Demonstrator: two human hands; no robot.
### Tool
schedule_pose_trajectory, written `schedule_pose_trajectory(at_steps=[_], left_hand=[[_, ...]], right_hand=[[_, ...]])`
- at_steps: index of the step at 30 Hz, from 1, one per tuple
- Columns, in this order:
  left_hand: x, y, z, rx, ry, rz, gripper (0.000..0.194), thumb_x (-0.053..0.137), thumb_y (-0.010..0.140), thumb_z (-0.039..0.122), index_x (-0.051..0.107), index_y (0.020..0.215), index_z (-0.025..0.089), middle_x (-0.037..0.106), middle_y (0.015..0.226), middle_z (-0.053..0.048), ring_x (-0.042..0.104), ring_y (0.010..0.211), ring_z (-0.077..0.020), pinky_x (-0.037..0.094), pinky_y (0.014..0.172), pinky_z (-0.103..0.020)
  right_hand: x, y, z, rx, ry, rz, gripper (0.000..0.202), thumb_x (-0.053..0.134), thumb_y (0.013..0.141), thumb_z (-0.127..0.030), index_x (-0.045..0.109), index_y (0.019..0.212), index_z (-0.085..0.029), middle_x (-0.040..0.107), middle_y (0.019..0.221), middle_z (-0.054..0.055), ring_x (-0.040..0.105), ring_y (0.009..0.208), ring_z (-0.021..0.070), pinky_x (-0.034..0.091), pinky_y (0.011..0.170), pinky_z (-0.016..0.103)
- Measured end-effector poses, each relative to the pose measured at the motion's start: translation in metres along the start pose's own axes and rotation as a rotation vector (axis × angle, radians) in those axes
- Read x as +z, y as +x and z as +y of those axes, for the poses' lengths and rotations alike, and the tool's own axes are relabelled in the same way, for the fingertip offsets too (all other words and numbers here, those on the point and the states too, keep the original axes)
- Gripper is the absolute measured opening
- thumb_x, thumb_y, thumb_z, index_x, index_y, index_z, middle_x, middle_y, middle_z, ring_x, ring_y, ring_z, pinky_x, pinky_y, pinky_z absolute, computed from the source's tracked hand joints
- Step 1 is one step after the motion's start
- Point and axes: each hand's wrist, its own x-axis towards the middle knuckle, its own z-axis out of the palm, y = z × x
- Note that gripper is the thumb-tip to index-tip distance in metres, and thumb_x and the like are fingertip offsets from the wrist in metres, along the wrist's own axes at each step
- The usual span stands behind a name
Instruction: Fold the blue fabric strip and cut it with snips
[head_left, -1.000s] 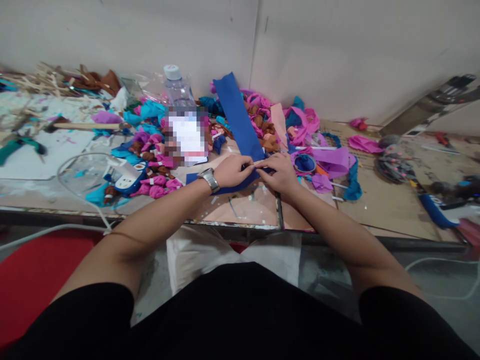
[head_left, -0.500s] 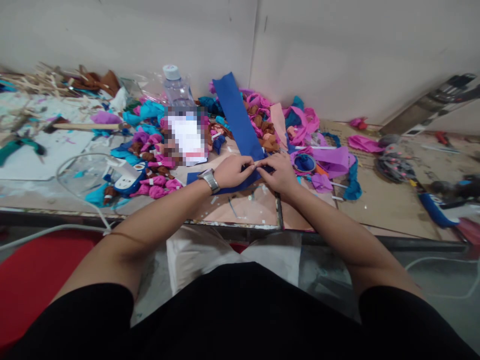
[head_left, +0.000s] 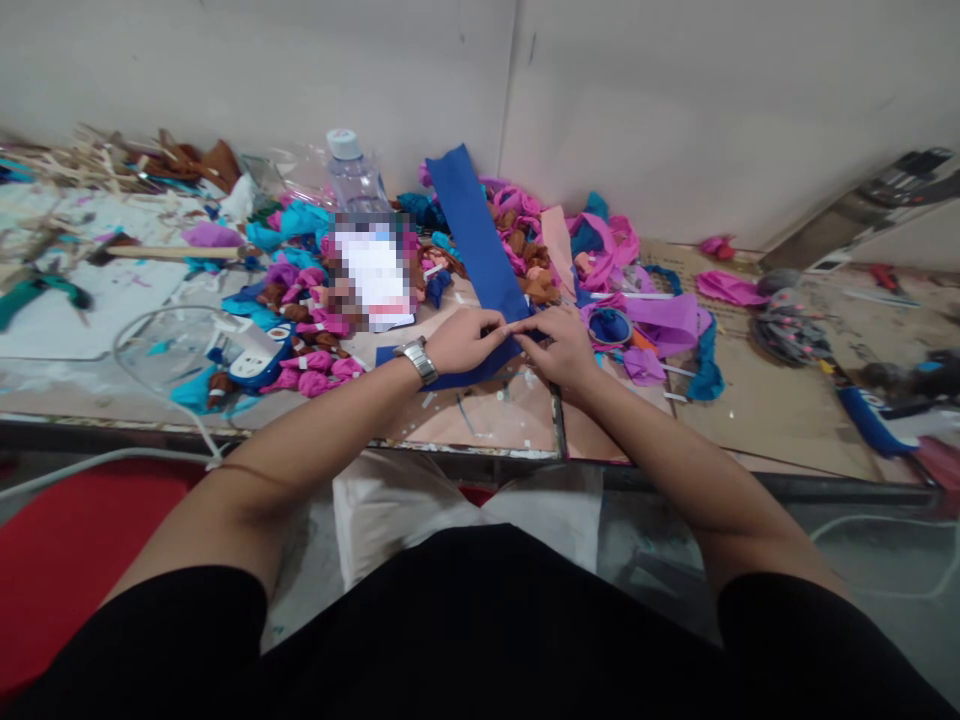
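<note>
A long strip of blue crepe paper runs from the heap by the wall down to my hands. My left hand, with a metal watch on its wrist, pinches the strip between thumb and forefinger. Right beside it, my right hand is closed in a pinch on the same strip, and the fingertips of both hands meet. The lower end of the strip passes under my left hand and shows to its left. What lies exactly between the fingertips is hidden.
Around lie twisted pink, brown and teal paper pieces, a phone, a clear bottle and a blue-and-white device. At left are a hammer and green-handled pliers. A purple paper roll sits right of my hands.
My fingertips have shifted slightly at the strip, and the left fingers sit a little closer together. Everything else on the table stays put.
</note>
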Motion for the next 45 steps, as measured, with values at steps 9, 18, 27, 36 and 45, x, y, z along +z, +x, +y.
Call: schedule_pose_trajectory(at_steps=[9,18,27,36,45], left_hand=[[0.0006,0.0006,-0.0002,0.018,0.008,0.0,0.04,0.046,0.103,0.046,0.07,0.09,0.017,0.069,0.08,-0.004,0.057,0.074,-0.018,0.038,0.071,-0.032],[0.0033,0.0006,-0.0026,0.021,0.039,0.006,0.041,0.043,0.105,0.045,0.068,0.086,0.018,0.067,0.078,-0.004,0.057,0.073,-0.0183,0.037,0.07,-0.033],[0.0021,-0.0016,0.0019,0.072,0.101,0.016,0.039,0.044,0.105,0.045,0.07,0.091,0.019,0.07,0.081,-0.005,0.061,0.076,-0.02,0.039,0.073,-0.033],[0.0033,-0.0014,0.0003,0.104,0.201,0.034,0.038,0.045,0.105,0.044,0.071,0.092,0.019,0.072,0.082,-0.007,0.062,0.076,-0.0214,0.039,0.072,-0.034],[0.0029,-0.0014,0.0029,0.128,0.256,0.034,0.04,0.044,0.106,0.045,0.069,0.088,0.02,0.073,0.082,-0.007,0.062,0.076,-0.0216,0.036,0.07,-0.034]], right_hand=[[0.0032,-0.0009,0.0032,-0.021,0.024,0.016,0.01,0.072,0.095,-0.033,0.079,0.095,-0.026,0.084,0.099,0.004,0.073,0.094,0.0272,0.045,0.098,0.051],[0.0016,-0.001,0.0009,-0.005,0.026,0.013,0.011,0.071,0.095,-0.034,0.08,0.096,-0.027,0.083,0.097,0.004,0.072,0.093,0.0275,0.045,0.097,0.051],[0.0027,-0.0012,0.0025,0.033,0.015,-0.013,0.011,0.07,0.094,-0.033,0.078,0.093,-0.025,0.083,0.098,0.005,0.071,0.094,0.0282,0.045,0.096,0.051],[0.0031,-0.0005,0.0026,0.04,-0.001,-0.007,0.012,0.07,0.093,-0.033,0.079,0.094,-0.025,0.083,0.098,0.006,0.071,0.094,0.0283,0.044,0.095,0.051],[0.0027,-0.0014,0.0027,0.018,-0.008,-0.031,0.011,0.068,0.094,-0.031,0.075,0.091,-0.023,0.081,0.094,0.006,0.07,0.092,0.0275,0.041,0.092,0.048]])
